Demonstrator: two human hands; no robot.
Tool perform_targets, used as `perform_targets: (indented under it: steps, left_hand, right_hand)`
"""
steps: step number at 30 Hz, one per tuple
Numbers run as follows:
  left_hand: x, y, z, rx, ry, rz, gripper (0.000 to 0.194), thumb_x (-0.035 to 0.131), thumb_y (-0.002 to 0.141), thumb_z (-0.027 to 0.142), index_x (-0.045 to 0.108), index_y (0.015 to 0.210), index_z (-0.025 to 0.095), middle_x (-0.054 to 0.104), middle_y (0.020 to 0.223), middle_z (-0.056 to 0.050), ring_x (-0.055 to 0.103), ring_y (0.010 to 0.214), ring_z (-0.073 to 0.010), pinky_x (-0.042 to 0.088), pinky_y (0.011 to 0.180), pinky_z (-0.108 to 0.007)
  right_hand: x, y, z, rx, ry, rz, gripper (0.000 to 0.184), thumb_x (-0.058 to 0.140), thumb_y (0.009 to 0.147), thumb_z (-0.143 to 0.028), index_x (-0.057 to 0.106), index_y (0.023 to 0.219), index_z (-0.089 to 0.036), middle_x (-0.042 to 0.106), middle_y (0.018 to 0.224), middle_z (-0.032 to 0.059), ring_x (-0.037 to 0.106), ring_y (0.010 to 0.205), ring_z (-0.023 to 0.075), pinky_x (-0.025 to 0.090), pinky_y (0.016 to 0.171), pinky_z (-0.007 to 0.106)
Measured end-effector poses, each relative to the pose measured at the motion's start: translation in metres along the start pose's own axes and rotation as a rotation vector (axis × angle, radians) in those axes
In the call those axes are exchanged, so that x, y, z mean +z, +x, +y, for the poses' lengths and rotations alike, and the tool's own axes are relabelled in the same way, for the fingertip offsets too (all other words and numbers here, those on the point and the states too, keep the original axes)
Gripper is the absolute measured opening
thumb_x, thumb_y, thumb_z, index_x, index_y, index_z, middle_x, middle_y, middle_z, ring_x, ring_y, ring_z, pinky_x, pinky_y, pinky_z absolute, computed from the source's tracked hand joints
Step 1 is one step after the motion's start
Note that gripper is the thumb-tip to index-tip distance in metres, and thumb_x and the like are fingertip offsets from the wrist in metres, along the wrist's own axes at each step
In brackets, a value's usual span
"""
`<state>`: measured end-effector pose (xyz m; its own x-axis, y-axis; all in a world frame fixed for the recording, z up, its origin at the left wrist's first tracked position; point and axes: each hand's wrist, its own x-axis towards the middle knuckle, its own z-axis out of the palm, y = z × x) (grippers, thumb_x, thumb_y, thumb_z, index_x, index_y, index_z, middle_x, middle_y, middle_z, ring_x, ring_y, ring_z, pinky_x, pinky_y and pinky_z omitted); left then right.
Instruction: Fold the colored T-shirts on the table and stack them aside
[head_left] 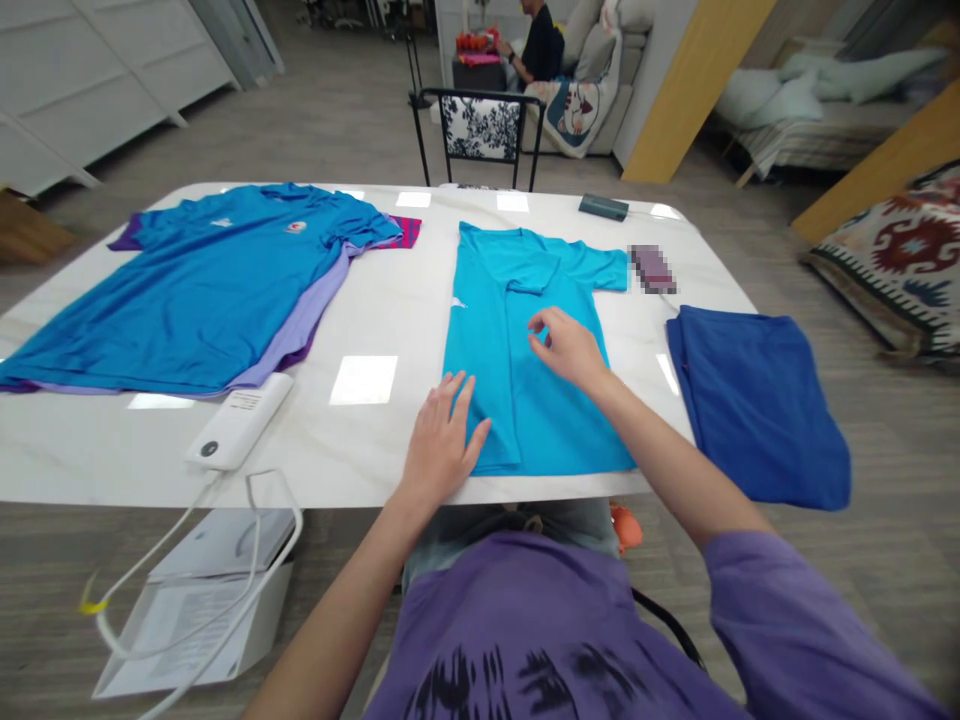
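A turquoise t-shirt (525,300) lies on the white table (360,310) in front of me, its left side folded in over the middle. My left hand (442,440) lies flat and open on the shirt's lower left part, fingers spread. My right hand (566,345) rests on the shirt's middle with fingers curled, pinching or pressing the fabric at the folded edge.
A stack of blue and purple shirts (202,290) is spread at the table's left. A folded dark blue garment (757,400) hangs over the right edge. A white power bank (240,420) with cable sits near the front. A chair (480,125) and a seated person (536,45) are beyond.
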<state>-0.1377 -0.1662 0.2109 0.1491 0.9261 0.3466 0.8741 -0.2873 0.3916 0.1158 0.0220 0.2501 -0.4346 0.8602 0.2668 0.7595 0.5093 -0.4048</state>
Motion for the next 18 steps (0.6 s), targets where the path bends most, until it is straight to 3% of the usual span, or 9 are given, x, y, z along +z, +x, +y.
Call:
perform_targets:
  steps: [3,7,11,15,18]
  left_hand:
    - [0.018,0.004,-0.005,-0.034,0.088,-0.073,0.084,0.052,0.117,0.053,0.020,0.186,0.019,0.032,0.190,-0.018,0.028,0.178,-0.0394,0.030,0.144,-0.065]
    - [0.024,-0.005,-0.011,-0.060,0.153,-0.107,0.091,0.050,0.116,0.060,0.010,0.188,0.020,0.031,0.190,-0.018,0.032,0.177,-0.0399,0.030,0.143,-0.066]
    - [0.020,-0.009,-0.013,-0.052,0.183,-0.126,0.094,0.051,0.116,0.061,0.008,0.189,0.021,0.030,0.190,-0.017,0.032,0.177,-0.0383,0.029,0.144,-0.067]
    - [0.014,-0.011,-0.016,-0.041,0.185,-0.147,0.092,0.054,0.115,0.063,0.015,0.188,0.024,0.030,0.190,-0.015,0.030,0.178,-0.0382,0.025,0.145,-0.070]
    - [0.007,-0.006,-0.016,-0.022,0.168,-0.144,0.091,0.057,0.113,0.062,0.021,0.188,0.026,0.031,0.189,-0.015,0.030,0.178,-0.0385,0.024,0.146,-0.069]
  right_hand:
    - [0.012,0.068,0.032,0.142,-0.127,-0.010,0.044,0.059,0.107,-0.028,0.068,0.148,-0.016,0.065,0.155,0.0183,0.071,0.108,0.0290,0.056,0.090,0.040]
    - [0.024,0.116,0.061,0.208,-0.261,-0.095,0.050,0.056,0.109,-0.029,0.066,0.157,-0.019,0.062,0.161,0.0190,0.069,0.122,0.0344,0.057,0.095,0.043]
    - [0.019,0.130,0.079,0.182,-0.345,-0.134,0.044,0.048,0.113,-0.024,0.073,0.149,-0.024,0.068,0.154,0.0148,0.069,0.126,0.0329,0.054,0.098,0.041]
    - [0.008,0.131,0.093,0.145,-0.366,-0.067,0.048,0.042,0.114,-0.022,0.073,0.151,-0.024,0.068,0.155,0.0146,0.068,0.125,0.0322,0.053,0.097,0.040]
    - [0.003,0.128,0.098,0.118,-0.368,-0.074,0.046,0.046,0.110,-0.020,0.076,0.145,-0.021,0.068,0.154,0.0165,0.065,0.133,0.0344,0.051,0.106,0.044]
